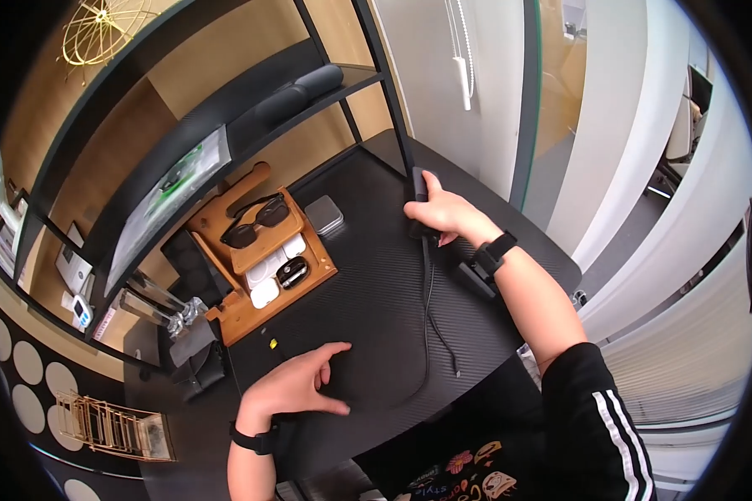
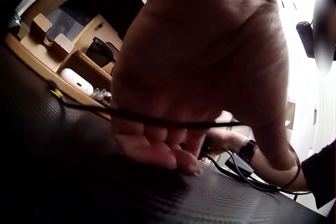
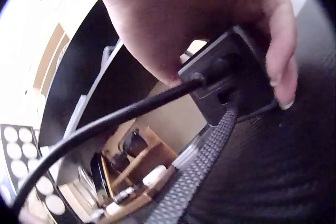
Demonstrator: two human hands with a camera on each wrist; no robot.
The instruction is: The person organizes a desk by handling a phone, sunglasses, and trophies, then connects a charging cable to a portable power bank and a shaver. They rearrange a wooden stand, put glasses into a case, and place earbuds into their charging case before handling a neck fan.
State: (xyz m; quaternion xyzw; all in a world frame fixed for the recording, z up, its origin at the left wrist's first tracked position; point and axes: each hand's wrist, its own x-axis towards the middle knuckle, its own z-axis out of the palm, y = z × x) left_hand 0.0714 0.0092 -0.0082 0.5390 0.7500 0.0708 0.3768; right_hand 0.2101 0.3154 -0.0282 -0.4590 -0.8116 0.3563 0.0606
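Observation:
At the back right of the desk, my right hand [image 1: 449,210] grips a black box-shaped device [image 3: 231,71]. From its end face come a smooth black cable [image 3: 126,109] and a grey braided cable [image 3: 202,169]. In the head view a black cable [image 1: 427,326] trails from it toward the desk's front, with a loose plug end [image 1: 457,372] near the edge. My left hand [image 1: 297,380] hovers over the front left, thumb and fingers spread apart and holding nothing. In the left wrist view a thin dark cable [image 2: 142,116] crosses its fingers, with a yellow tag [image 2: 56,93] at one end.
A wooden organizer [image 1: 234,324] at the back left bears sunglasses [image 1: 255,221] and several small white cases. Beside it lies a grey square box [image 1: 324,215]. A black shelf frame [image 1: 384,83] rises behind. Left stand a dark pouch [image 1: 196,355] and a gold wire rack [image 1: 113,426].

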